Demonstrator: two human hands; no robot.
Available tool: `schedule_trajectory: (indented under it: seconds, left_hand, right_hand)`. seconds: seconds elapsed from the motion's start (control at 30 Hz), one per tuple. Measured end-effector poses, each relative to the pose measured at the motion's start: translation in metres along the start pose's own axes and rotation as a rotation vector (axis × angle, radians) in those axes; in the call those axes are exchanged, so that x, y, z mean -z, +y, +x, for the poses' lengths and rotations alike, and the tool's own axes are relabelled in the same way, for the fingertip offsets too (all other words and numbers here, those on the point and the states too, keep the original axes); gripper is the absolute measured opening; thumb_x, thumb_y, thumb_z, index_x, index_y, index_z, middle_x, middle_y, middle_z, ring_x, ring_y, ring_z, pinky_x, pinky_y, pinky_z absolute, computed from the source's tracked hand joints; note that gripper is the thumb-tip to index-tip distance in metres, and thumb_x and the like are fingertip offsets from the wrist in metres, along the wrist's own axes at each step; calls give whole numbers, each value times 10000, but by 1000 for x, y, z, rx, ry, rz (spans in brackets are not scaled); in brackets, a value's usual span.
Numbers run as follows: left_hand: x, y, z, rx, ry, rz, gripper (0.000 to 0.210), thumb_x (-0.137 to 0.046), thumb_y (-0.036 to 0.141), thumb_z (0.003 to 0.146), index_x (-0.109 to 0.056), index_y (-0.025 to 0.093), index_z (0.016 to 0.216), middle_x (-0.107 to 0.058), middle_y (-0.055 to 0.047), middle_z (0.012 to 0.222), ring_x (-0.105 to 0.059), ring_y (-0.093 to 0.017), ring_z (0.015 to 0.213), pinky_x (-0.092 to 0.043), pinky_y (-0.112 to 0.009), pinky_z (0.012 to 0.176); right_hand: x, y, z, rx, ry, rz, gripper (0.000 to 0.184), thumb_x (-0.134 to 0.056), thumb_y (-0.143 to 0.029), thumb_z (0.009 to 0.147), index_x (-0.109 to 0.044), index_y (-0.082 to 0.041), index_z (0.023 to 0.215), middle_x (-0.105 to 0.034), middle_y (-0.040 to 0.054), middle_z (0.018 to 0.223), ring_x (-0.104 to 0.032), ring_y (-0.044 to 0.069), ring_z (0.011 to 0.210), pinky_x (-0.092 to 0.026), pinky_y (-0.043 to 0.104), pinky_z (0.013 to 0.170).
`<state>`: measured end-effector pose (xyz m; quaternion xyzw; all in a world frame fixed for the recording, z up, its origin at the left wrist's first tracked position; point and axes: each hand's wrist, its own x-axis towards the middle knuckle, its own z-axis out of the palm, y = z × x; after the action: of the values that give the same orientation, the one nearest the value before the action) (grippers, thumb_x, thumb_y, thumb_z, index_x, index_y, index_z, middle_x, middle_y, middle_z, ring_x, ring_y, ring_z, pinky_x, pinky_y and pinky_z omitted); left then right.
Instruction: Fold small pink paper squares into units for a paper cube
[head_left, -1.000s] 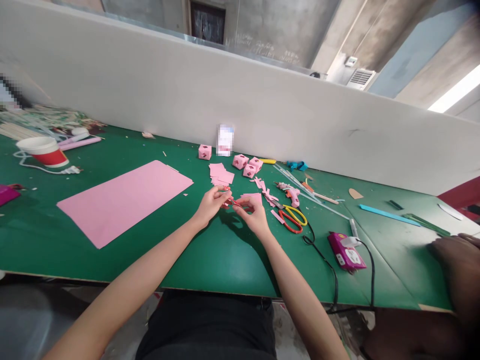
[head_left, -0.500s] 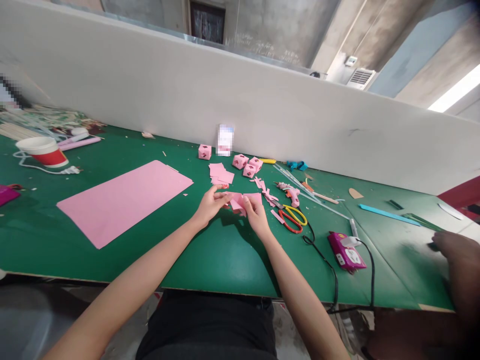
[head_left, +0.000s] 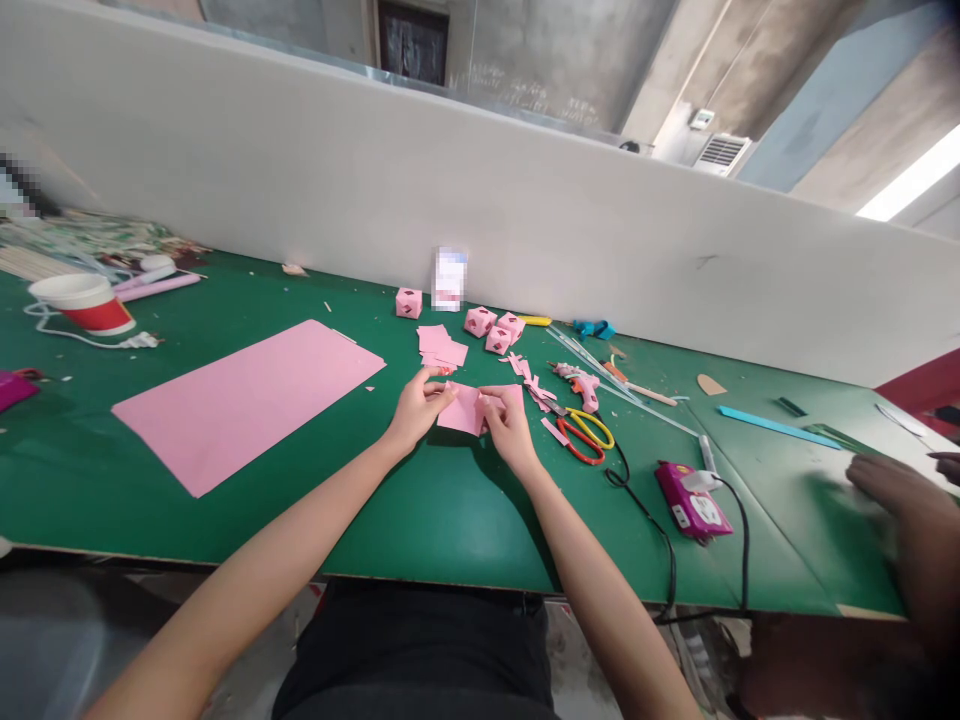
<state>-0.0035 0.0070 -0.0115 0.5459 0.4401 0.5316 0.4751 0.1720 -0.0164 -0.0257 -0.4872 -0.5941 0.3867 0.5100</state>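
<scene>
Between my two hands a piece of pink paper (head_left: 460, 412) is held just above the green table. My left hand (head_left: 417, 408) pinches its left edge, and my right hand (head_left: 508, 428) grips the right side with thumb and fingers. Part of the paper sticks out beyond the right fingers; its exact folds are partly hidden. Behind my hands lies a small stack of pink paper squares (head_left: 442, 347). Several pink folded paper boxes with dark diamond-shaped openings (head_left: 480, 321) stand farther back. Pink paper scraps (head_left: 531, 381) lie beside my right hand.
Scissors (head_left: 587, 437), a pink glue gun (head_left: 581, 384) and a purple box with a cable (head_left: 694, 500) lie to the right. A large pink sheet (head_left: 251, 408) and paper cup (head_left: 86, 303) are left. A phone (head_left: 449, 279) leans on the partition. Another person's hand (head_left: 892, 485) is far right.
The pink paper between my hands has turned, so a flatter, broader face shows. My hands stay in nearly the same place. The other person's hand at the right has shifted left.
</scene>
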Motion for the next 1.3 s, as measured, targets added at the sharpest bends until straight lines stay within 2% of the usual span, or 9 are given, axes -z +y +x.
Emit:
schedule_trajectory:
  seconds: [0.13,0.23,0.33,0.4,0.6,0.8,0.97,1.13,1.3]
  left_hand:
    - [1,-3,1,-30,8,26,503,-746,445,785,-581,172,1174,-757,-91,975,-725,-226,908,-558,-333,798]
    - [2,-4,2,-47,33,56,489,-731,448,803,-580,167,1175,-762,-101,970,-729,-239,936,-554,-346,830]
    - [3,-5,4,-48,56,92,479,-713,449,819,-581,159,1176,-762,-108,950,-729,-241,932,-549,-354,844]
    - [4,-5,4,-46,64,103,472,-710,440,821,-582,156,1175,-762,-102,928,-729,-238,915,-547,-354,842]
    - [3,-3,2,-39,40,64,483,-732,419,796,-573,168,1177,-764,-83,940,-734,-228,895,-556,-347,833]
    - [1,6,-2,53,19,-29,509,-745,391,777,-576,168,1202,-754,-74,938,-723,-224,883,-571,-347,804]
    - [0,14,-4,86,-75,-93,578,-780,291,732,-571,169,1257,-708,-114,1202,-690,-247,1090,-559,-358,917]
    - [-1,14,-5,155,-112,-137,563,-768,269,762,-560,151,1272,-751,-74,983,-719,-199,863,-581,-351,849]
    - [-4,14,-4,140,-142,-181,486,-740,408,822,-583,139,1195,-752,-80,944,-731,-214,874,-614,-367,814]
  right_hand:
    - [1,-1,-2,-13,6,-10,426,-445,-557,949,-593,-243,1195,-627,6,732,-641,183,625,-567,319,570]
    - [4,-7,-4,47,-6,-33,457,-422,-397,947,-494,-278,1383,-698,54,1015,-685,178,761,-585,318,643]
    - [7,-15,-8,210,-54,-123,575,-470,-209,853,-487,-307,1420,-604,85,1342,-677,194,994,-579,314,732]
    - [7,-17,-10,288,-73,-201,597,-486,-133,800,-557,-303,1367,-543,93,1410,-646,208,1078,-571,321,767]
    - [2,-11,-10,277,-148,-325,360,-604,-98,749,-745,-263,1037,-509,97,1405,-580,246,1201,-552,374,894]
    - [4,-6,-7,246,-128,-308,307,-638,-164,785,-751,-256,1056,-564,96,1324,-615,233,1140,-559,355,851]
    - [5,-6,-4,261,-70,-269,323,-616,-176,774,-754,-247,1059,-628,89,1204,-606,243,1169,-573,317,777]
    - [6,-8,-3,254,-61,-271,287,-588,-171,759,-764,-243,974,-719,56,1045,-658,224,1035,-556,308,729]
    - [6,-13,-1,159,37,-201,179,-682,-366,803,-761,-224,877,-765,53,913,-698,226,872,-535,320,698]
